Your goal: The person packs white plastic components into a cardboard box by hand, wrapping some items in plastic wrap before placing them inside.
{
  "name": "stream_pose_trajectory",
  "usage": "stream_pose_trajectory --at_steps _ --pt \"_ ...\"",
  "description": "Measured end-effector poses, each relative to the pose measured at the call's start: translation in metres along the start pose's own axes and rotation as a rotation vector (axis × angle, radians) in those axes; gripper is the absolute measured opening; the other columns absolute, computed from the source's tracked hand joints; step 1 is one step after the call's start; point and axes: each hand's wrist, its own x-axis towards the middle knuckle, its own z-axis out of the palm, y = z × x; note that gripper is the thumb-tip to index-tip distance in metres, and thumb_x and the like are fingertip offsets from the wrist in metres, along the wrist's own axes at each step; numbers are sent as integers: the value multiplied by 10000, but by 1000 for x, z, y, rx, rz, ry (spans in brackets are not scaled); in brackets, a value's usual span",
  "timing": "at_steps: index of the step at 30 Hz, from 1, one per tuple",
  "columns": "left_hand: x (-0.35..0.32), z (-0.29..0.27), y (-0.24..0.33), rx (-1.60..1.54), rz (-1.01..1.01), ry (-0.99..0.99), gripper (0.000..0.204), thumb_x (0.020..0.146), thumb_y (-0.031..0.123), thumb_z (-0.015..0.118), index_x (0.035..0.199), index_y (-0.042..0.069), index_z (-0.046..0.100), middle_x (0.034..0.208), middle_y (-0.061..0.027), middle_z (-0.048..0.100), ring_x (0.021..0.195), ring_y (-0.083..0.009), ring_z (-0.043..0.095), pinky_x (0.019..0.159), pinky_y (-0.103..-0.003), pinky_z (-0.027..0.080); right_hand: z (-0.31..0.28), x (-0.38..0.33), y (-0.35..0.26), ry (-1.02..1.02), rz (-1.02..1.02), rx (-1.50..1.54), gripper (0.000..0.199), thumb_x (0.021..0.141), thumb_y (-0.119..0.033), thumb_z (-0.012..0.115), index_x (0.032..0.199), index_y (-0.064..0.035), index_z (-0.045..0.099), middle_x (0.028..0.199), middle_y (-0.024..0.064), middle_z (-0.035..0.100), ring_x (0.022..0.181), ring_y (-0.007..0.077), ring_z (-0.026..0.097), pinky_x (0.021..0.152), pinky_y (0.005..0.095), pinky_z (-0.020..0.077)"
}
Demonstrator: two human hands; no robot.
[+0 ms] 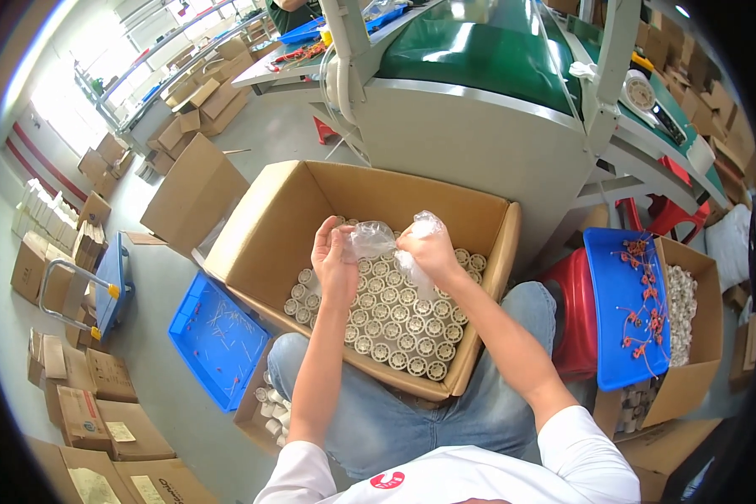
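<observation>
An open cardboard box (260, 227) rests on my lap, its floor packed with several rows of small white round parts (399, 332) standing on end. Above them my left hand (334, 262) and my right hand (430, 249) both grip a crumpled clear plastic bag (372, 238), stretched between them. Part of the bag hangs down under my right hand over the parts.
A blue tray (214, 340) with thin red-tipped wires lies at my left knee. Another blue tray (620, 311) with red wired pieces sits on a box of white parts (704, 328) at my right. A green conveyor (470, 50) stands ahead; stacked cartons and a hand cart (101, 294) on the left.
</observation>
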Motion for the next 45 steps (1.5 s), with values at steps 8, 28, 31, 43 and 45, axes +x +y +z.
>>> stream_pose_trajectory --at_steps 8,28,31,43,45 --pt "0 -3 -4 87 44 1 261 933 87 514 1186 28 491 806 -28 552 768 -93 519 711 -252 445 4 -2 -2 30 -19 -12 102 766 -93 680 732 -4 642 690 18 606 649 95 553 589 269 443" --pt "-21 24 -1 1265 778 54 415 831 92 624 1204 15 458 888 -84 543 788 -154 507 697 -299 420 1 -5 -13 64 -120 -281 128 763 -98 666 747 27 644 677 94 648 610 116 587 578 292 462" --pt "-34 35 -7 1037 140 -63 438 867 168 629 1219 0 431 710 -11 480 617 -53 447 508 -188 334 4 -5 -9 36 -135 -232 119 774 -88 656 750 27 643 686 97 652 611 119 592 579 292 467" --pt "-11 11 -9 533 -87 -246 376 835 22 620 1184 -8 483 769 13 543 707 -68 529 651 -226 461 -7 -1 -17 -44 185 131 49 767 -51 646 754 -4 647 672 24 615 604 103 573 529 269 437" --pt "-11 10 -11 702 -8 -206 366 806 -7 608 1157 0 506 749 8 526 680 -73 516 633 -231 455 -11 4 -11 54 10 -140 78 753 -73 630 710 -10 648 618 74 632 556 162 601 524 308 446"
